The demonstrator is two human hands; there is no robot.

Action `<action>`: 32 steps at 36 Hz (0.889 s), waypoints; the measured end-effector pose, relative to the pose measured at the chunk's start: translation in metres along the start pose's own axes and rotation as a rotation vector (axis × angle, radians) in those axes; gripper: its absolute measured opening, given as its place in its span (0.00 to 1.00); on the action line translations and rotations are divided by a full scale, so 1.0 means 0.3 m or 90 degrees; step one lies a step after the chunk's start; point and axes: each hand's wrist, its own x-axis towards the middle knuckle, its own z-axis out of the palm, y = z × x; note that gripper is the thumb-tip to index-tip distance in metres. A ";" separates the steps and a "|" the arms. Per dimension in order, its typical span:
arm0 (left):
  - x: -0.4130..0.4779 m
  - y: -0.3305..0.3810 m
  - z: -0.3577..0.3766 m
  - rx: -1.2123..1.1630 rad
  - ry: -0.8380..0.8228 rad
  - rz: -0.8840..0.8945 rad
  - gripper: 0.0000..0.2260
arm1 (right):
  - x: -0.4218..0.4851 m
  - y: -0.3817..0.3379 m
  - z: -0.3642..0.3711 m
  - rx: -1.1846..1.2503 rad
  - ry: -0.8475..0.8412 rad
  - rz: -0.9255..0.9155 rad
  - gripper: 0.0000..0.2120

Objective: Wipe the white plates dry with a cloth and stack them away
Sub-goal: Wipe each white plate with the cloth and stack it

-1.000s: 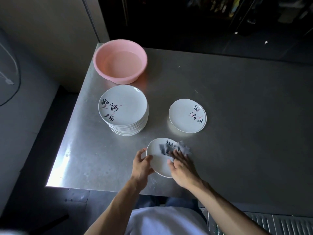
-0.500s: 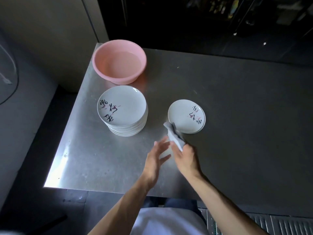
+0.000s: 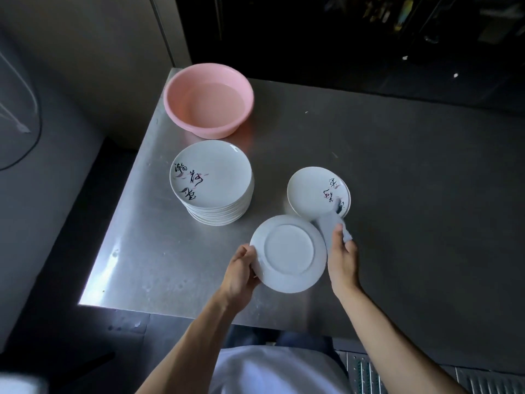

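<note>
Held item: one white plate (image 3: 288,253), underside up, which we logged near and to the right of the tall stack of plates (image 3: 211,180). Our left hand (image 3: 241,273) gripped its left rim with curled fingers, and our right hand (image 3: 341,260), at its right rim, pinched the grey cloth (image 3: 331,227) under the thumb; we could not tell whether that hand also bore the plate. Right of the tall stack we listed a short pile of plates (image 3: 312,191), face up, and beyond the tall stack the pink basin (image 3: 208,99), all on the steel table (image 3: 397,194).
</note>
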 end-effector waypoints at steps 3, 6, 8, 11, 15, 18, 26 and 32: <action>0.008 -0.011 0.006 0.010 0.026 -0.002 0.13 | 0.001 0.030 -0.007 -0.133 -0.056 -0.053 0.18; 0.010 -0.029 0.027 -0.004 0.034 -0.014 0.12 | -0.013 0.060 0.023 -0.296 -0.195 -0.071 0.23; 0.012 -0.042 0.039 -0.010 0.029 -0.017 0.11 | -0.034 0.083 0.056 -0.450 -0.268 -0.178 0.25; 0.013 -0.043 0.052 -0.032 0.017 -0.023 0.11 | -0.081 0.104 0.084 -0.575 -0.399 -0.331 0.27; 0.020 -0.037 0.039 -0.068 0.033 -0.028 0.09 | -0.137 0.140 0.042 -0.566 -0.541 -0.432 0.28; 0.024 -0.041 0.020 -0.056 0.048 -0.028 0.10 | -0.138 0.165 -0.025 -0.567 -0.534 -0.472 0.25; 0.012 -0.065 0.034 -0.026 0.015 -0.005 0.09 | -0.070 0.163 0.053 -0.658 -0.364 -0.258 0.28; 0.003 -0.047 0.034 -0.067 -0.020 0.032 0.14 | -0.133 0.132 0.069 -0.521 -0.520 -0.438 0.29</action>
